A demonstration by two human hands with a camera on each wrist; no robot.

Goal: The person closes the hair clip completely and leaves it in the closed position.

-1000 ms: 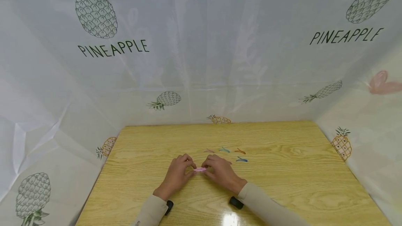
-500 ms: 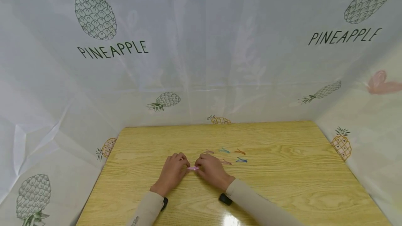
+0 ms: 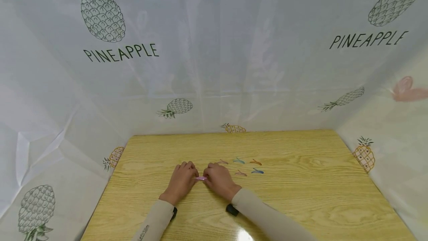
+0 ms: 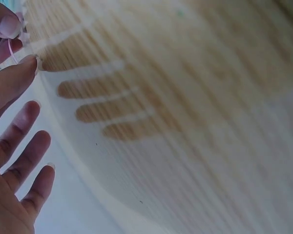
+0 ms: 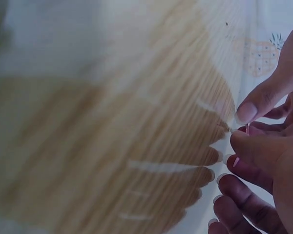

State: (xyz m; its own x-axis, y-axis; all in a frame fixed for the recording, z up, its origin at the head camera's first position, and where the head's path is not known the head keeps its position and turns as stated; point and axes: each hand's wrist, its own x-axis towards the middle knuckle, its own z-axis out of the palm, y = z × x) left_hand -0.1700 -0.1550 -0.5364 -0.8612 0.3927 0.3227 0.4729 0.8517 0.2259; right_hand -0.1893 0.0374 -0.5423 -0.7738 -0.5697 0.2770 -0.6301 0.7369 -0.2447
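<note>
A small pink hair clip (image 3: pixel 201 178) spans the gap between my two hands just above the table. My left hand (image 3: pixel 181 179) pinches its left end, and my right hand (image 3: pixel 219 179) pinches the other. In the left wrist view, a thin pink loop of the hair clip (image 4: pixel 12 51) shows between the fingertips; the left hand's remaining fingers (image 4: pixel 31 153) are spread apart. The right wrist view shows a sliver of the hair clip (image 5: pixel 247 128) between thumb and finger, with most of it hidden.
Right of my hands, several splayed snap clips lie in two rows on the wooden table (image 3: pixel 301 181): a pink clip (image 3: pixel 223 162), a teal clip (image 3: pixel 239 160), an orange clip (image 3: pixel 255 162), another pink clip (image 3: pixel 240 173) and a blue clip (image 3: pixel 257 170). A pineapple-print sheet (image 3: pixel 227 66) surrounds the table.
Both hands have shifted left together with the pink hair clip and drawn closer to each other. The nearer pink clip on the table, mostly covered before, now shows fully.
</note>
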